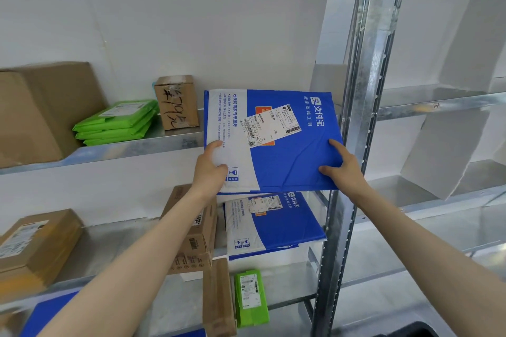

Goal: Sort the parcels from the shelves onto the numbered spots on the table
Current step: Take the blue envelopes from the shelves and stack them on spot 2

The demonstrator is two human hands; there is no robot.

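Head view: the left hand (210, 165) and right hand (342, 167) each grasp a lower corner of the blue mailer (273, 142), held up before the shelf (153, 142). Best read its label (271, 124) first, keeping it flat, before choosing a bench spot.

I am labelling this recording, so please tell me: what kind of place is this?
Probably a parcel storeroom or courier depot. Metal shelves hold cardboard boxes and green mailer bags with shipping labels. The left hand and right hand hold a blue-and-white mailer bearing a barcode label.
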